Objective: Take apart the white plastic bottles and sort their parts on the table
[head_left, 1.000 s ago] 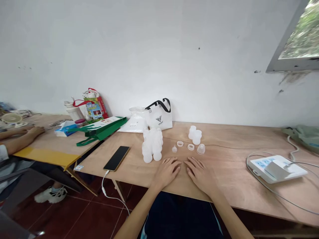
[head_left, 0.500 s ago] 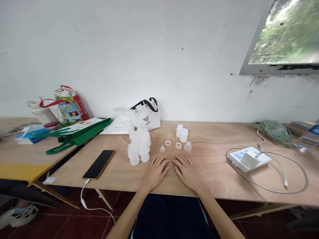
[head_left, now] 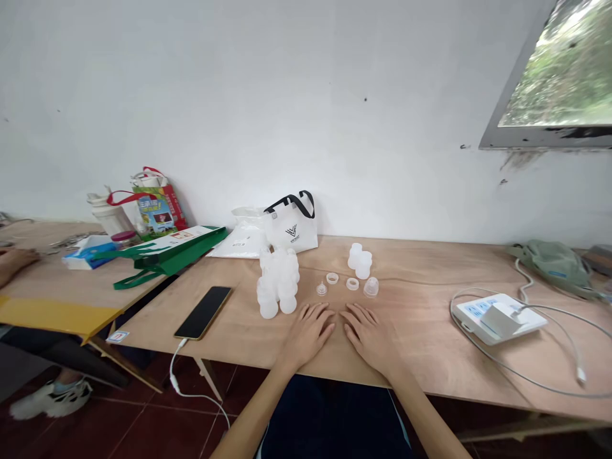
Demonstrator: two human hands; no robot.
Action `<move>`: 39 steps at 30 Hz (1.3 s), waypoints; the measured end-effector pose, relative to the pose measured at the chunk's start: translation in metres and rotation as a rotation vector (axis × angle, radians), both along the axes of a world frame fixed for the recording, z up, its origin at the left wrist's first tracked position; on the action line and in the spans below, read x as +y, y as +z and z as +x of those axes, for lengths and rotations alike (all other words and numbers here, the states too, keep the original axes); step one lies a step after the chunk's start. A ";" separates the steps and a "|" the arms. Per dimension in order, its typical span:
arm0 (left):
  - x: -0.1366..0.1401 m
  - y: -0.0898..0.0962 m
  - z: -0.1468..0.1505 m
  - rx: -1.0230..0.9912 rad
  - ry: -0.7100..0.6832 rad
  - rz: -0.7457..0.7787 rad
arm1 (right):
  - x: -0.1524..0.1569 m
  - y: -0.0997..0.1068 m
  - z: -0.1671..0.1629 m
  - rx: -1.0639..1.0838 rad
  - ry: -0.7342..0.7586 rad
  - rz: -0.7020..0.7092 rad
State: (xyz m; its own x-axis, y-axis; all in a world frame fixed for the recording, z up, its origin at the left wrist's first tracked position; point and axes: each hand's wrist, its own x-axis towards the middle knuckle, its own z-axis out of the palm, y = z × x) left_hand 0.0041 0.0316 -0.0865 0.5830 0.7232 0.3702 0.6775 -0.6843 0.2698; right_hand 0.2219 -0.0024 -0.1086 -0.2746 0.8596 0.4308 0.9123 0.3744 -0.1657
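Observation:
My left hand [head_left: 308,335] lies flat on the wooden table [head_left: 421,319], fingers stretched out and holding nothing. My right hand [head_left: 368,336] rests palm down beside it, also bare, with its fingers apart. Just past my left fingertips stands a cluster of several translucent white bottles [head_left: 277,280]. In front of both hands sit a clear pointed nozzle piece [head_left: 322,289], one ring [head_left: 332,278], a second ring [head_left: 352,284] and a clear domed cap [head_left: 371,287]. Behind these are a few white cylindrical pieces [head_left: 363,264], standing close together.
A phone [head_left: 204,312] on a white cable lies left. White bags [head_left: 292,226] stand by the wall; a green bag [head_left: 176,258] spans the gap to the neighbouring table. Right are a power strip [head_left: 500,317] with looped cable and a cap [head_left: 554,264]. Another person's hand [head_left: 16,262] shows far left.
The view has turned slightly left, so everything sits further right in the picture. Another person's hand has come into view at the far left. Both my hands stay resting on the table.

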 end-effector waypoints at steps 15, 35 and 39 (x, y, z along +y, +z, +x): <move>0.001 -0.001 0.000 -0.006 -0.001 -0.001 | -0.001 0.003 -0.001 0.014 0.006 -0.001; 0.001 -0.001 0.000 0.011 0.005 -0.010 | -0.003 0.006 0.000 -0.009 -0.005 0.006; 0.000 0.000 0.000 0.009 0.005 -0.012 | -0.002 0.005 0.000 -0.015 -0.011 0.002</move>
